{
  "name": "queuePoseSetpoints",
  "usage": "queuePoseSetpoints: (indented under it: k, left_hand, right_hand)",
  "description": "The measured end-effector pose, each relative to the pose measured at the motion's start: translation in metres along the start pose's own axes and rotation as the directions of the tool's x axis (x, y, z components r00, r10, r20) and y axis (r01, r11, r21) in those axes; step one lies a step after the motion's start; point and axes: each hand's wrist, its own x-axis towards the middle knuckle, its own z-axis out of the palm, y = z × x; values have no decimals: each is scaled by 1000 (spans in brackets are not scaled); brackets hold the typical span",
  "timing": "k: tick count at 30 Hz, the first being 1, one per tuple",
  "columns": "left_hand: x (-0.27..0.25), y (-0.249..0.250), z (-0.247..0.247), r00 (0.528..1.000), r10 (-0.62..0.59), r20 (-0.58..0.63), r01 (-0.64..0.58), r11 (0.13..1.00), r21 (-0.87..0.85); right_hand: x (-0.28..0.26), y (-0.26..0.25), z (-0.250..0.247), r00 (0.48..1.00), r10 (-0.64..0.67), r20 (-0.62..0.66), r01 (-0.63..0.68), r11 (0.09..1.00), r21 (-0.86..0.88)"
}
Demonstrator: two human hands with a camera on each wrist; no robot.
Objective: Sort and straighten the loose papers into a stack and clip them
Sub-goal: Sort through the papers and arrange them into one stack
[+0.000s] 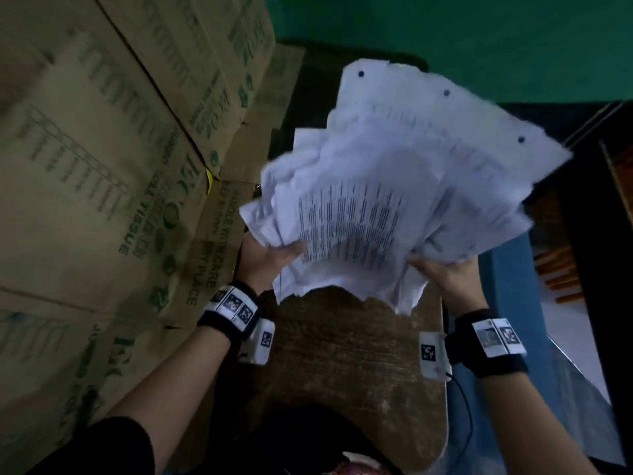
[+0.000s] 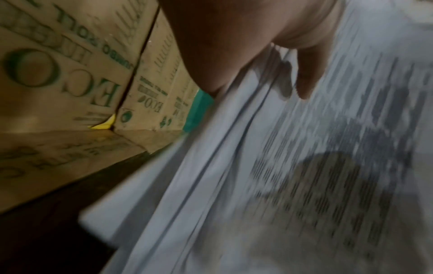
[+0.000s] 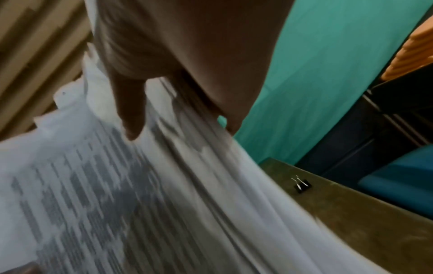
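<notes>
An uneven bundle of printed white papers (image 1: 394, 186) is held up above the brown wooden desk (image 1: 342, 354), its sheets fanned out and blurred. My left hand (image 1: 270, 258) grips the bundle's near left edge, thumb on top of the papers (image 2: 304, 166). My right hand (image 1: 442, 269) grips the near right edge, thumb lying over the sheets (image 3: 117, 185). A small black binder clip (image 3: 302, 185) lies on the desk (image 3: 351, 213) to the right of the papers, seen only in the right wrist view.
Stacked cardboard cartons (image 1: 102, 166) with green print stand close along the left side of the desk. A green wall (image 1: 445, 39) is behind. To the right are a blue surface (image 1: 507, 303) and orange sticks (image 1: 561, 279).
</notes>
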Motion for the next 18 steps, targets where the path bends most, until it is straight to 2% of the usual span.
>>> queuePoseSetpoints:
  k: [3,6,7,9,11,14,16,18]
  left_hand:
    - [0,-9,-4,994,-66,88,67,998,-13]
    - [11,-14,-6,956,-130,265,139,990,-16]
    - [12,-12,-3,948,-139,286,152,988,-24]
    - [17,-11,9,974,-137,181,139,990,-2]
    - [19,-8,21,995,-93,42,93,996,1]
    - [24,-6,25,996,-48,-72,41,994,-97]
    - [28,-7,17,998,-70,2,70,990,-123]
    - [34,-7,8,976,-134,172,150,985,-83]
  right_hand:
    - [-3,8,-6,998,51,35,-50,998,-28]
    - [0,10,-10,998,58,29,-58,998,10]
    - [1,10,-9,998,59,28,-59,998,13]
    - [8,14,0,998,49,-33,-51,998,-39]
    - [15,11,13,993,44,-109,-45,999,-3]
    - [22,-4,15,990,-34,-137,43,997,57]
    - [24,-4,1,997,-29,-69,31,999,27]
    - [25,0,-13,997,77,17,-76,996,-47]
